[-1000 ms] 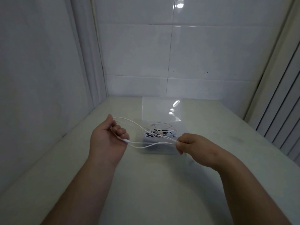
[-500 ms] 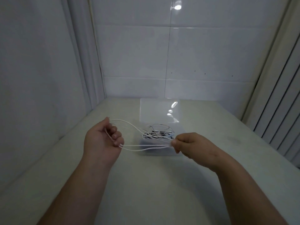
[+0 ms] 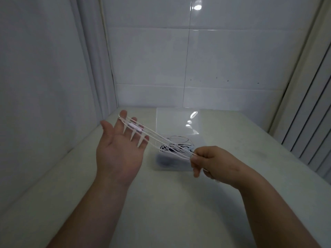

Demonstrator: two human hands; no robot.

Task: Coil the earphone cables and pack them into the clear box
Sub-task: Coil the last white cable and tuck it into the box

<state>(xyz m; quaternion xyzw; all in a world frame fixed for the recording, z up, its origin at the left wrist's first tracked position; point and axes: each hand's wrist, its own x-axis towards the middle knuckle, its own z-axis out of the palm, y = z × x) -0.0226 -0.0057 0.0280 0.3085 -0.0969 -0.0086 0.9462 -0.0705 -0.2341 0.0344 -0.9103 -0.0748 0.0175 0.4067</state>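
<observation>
While the fingers (image 3: 119, 127) of the left hand (image 3: 118, 153) stand straight and spread, palm up, I see the cable (image 3: 161, 141) looped across them, remote (image 3: 135, 127) on top. Right hand (image 3: 213, 161) pinches the strands' other end by the box (image 3: 170, 166), which holds more coils, on the table (image 3: 179, 203).

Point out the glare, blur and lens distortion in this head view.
Head view: a lamp glares off the glossy white wall tile and off the clear plastic box's open lid; light is dim and even, shadows faint; the wide lens slants the grey slatted panel and wall corner; the thin white earphone cable between left hand and right hand looks slightly soft.
</observation>
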